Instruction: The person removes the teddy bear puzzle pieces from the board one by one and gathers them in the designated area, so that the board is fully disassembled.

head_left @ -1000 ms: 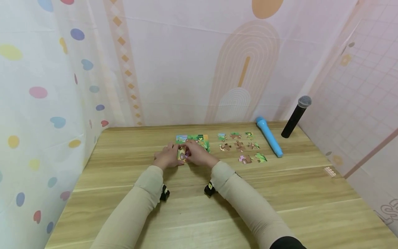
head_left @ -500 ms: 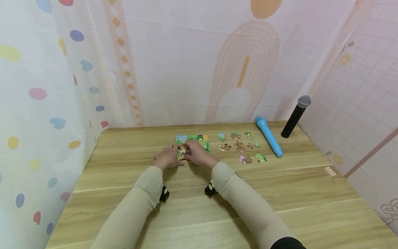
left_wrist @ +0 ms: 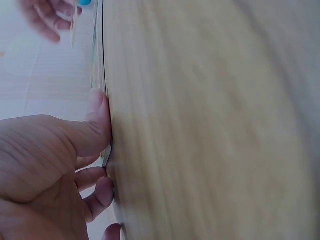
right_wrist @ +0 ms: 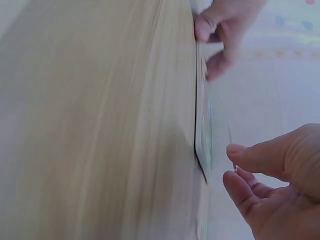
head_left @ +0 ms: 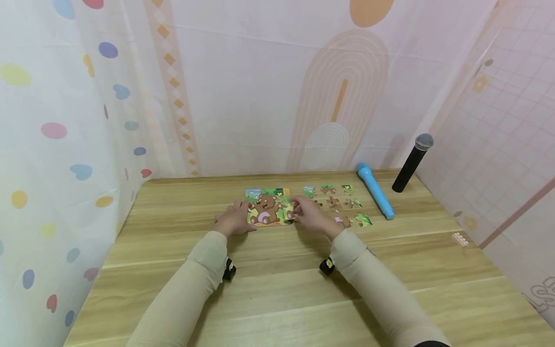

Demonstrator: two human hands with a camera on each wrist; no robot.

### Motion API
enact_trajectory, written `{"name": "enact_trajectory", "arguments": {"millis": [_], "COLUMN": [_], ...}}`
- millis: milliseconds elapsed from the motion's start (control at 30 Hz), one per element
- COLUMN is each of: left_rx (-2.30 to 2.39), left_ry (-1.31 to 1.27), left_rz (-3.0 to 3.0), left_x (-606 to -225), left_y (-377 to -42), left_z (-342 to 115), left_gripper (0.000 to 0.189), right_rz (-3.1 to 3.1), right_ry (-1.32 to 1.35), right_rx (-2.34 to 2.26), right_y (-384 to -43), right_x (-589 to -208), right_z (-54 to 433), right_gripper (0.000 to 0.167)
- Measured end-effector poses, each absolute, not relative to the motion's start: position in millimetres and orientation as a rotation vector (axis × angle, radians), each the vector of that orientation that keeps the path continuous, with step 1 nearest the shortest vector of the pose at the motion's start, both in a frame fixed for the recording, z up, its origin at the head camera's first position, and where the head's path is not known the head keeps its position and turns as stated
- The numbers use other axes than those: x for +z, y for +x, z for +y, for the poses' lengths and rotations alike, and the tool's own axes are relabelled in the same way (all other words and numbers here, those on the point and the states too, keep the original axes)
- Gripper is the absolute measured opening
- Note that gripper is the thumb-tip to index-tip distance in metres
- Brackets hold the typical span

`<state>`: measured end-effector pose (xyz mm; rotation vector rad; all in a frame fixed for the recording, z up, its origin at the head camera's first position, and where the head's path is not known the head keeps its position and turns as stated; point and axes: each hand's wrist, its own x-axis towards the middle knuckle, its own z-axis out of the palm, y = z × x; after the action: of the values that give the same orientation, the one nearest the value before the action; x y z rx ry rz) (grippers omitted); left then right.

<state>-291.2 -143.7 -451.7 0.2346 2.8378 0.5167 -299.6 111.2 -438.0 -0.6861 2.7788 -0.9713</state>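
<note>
A picture puzzle board [head_left: 265, 213] with a brown bear on it lies flat on the table. My left hand [head_left: 234, 218] holds its left front corner; in the left wrist view the thumb [left_wrist: 95, 125] lies along the board's front edge, with curled fingers beside the corner. Just over the board's right edge, my right hand [head_left: 310, 213] pinches a small puzzle piece [head_left: 289, 212] between thumb and fingers. That thin piece [right_wrist: 230, 135] stands edge-on in the right wrist view, clear of the board. Several loose puzzle pieces [head_left: 334, 203] lie to the right, partly hidden by the right hand.
A blue toy microphone [head_left: 376, 191] lies beyond the loose pieces. Behind it a black microphone [head_left: 413, 164] stands tilted in the head view. A small pale studded block [head_left: 460, 239] sits near the table's right edge. Patterned curtains [head_left: 243, 96] border the table [head_left: 269, 289].
My right hand has moved from the board's middle to its right edge, carrying the puzzle piece and uncovering the bear picture. The left hand has stayed in place.
</note>
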Motion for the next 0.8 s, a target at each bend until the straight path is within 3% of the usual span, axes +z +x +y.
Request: {"name": "enact_trajectory", "arguments": {"millis": [333, 467, 700, 800], "left_rx": [0.507, 0.513, 0.498, 0.498], "left_ry": [0.232, 0.238, 0.240, 0.234], "left_rz": [2.840, 2.845, 2.841, 2.842], "left_x": [-457, -449, -445, -446], "left_y": [-297, -291, -287, -286], "left_z": [-142, -141, -140, -141], "left_gripper": [0.072, 0.069, 0.068, 0.069], "right_rz": [2.816, 2.803, 2.832, 2.836], "right_ry": [-0.668, -0.714, -0.731, -0.711], "right_rx": [-0.892, -0.840, -0.660, -0.645], "right_y": [-291, -290, -288, -286], "right_x": [-432, -432, -434, -436], "right_z": [171, 180, 186, 188], "right_gripper": [0.044, 0.046, 0.027, 0.026]}}
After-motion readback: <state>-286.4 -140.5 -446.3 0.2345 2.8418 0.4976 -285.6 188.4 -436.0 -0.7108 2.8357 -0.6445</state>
